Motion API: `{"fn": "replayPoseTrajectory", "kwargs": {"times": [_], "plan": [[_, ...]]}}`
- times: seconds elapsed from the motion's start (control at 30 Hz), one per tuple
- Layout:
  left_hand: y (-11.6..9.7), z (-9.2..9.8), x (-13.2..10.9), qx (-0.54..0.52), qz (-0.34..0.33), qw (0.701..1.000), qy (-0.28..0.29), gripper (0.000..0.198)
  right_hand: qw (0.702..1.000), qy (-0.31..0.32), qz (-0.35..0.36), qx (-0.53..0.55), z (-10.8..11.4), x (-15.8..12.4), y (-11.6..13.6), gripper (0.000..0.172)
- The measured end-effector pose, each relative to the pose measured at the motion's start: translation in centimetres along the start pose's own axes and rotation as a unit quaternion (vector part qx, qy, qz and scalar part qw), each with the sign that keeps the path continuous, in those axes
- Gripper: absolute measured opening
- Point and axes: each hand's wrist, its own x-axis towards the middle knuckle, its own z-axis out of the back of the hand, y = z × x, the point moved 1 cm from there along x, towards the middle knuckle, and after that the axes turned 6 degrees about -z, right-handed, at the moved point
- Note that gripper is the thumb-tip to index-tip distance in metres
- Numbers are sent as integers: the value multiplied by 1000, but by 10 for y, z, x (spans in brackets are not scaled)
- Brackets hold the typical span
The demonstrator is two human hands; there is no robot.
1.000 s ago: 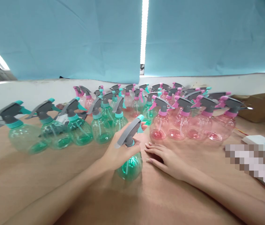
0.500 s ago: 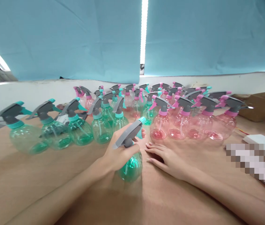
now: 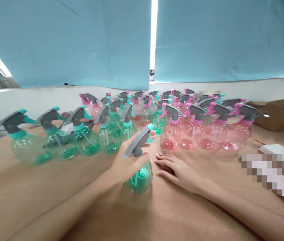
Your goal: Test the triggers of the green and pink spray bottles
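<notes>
Held spray bottle (image 3: pixel 142 182): one, green, transparent, round-bodied; located at the centre of the frame, a little below the middle, nearly upright. Contact of its base with the table (image 3: pixel 101 214) cannot be confirmed.
Left hand (image 3: pixel 125 160): wrapped around the bottle's upper part, just below the grey trigger head (image 3: pixel 138 142); the thumb is laid across the near side, and fingertips are seen beyond the turquoise trigger (image 3: pixel 150 138). Whether the trigger is pressed cannot be told.
Right hand (image 3: pixel 178 169): rested on the table, right of centre; fingers relaxed, thumb set apart, nothing held.
Weight: judged light, the body being apparently thin plastic; the fill cannot be told, as the green glints may be liquid or tinted wall.
Body surface: judged smooth and rather slippery; slight give is expected under a squeeze, breakage thought unlikely.
Head: judged stiff, with the trigger as its one moving part.
Place of hold: the narrow part under the head is judged surest; the globe is likely to be gripped less securely.
Green bottles (image 3: pixel 86 142): stood in a row at middle left, beyond the left hand.
Pink bottles (image 3: pixel 170 137): stood in a row at middle right, beyond the right hand.
</notes>
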Motion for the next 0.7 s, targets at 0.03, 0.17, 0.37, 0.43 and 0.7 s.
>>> {"fn": "replayPoseTrajectory", "kwargs": {"times": [0.03,0.17,0.37,0.43,0.7], "plan": [[1,-1,0,-13,6,1000,-1,58,1000,2,-1,-3,0,0,0,39],[4,-2,-1,-36,6,999,-6,63,1000,3,10,-5,0,-2,2,44],[6,-3,-1,-21,-10,1000,-15,62,998,-15,42,43,-1,-9,14,53],[6,-5,-1,-4,-13,999,-30,59,995,-27,52,83,-1,-12,23,55],[1,-30,3,16,-40,997,-66,43,982,-107,1,153,15,-4,76,81]]}}
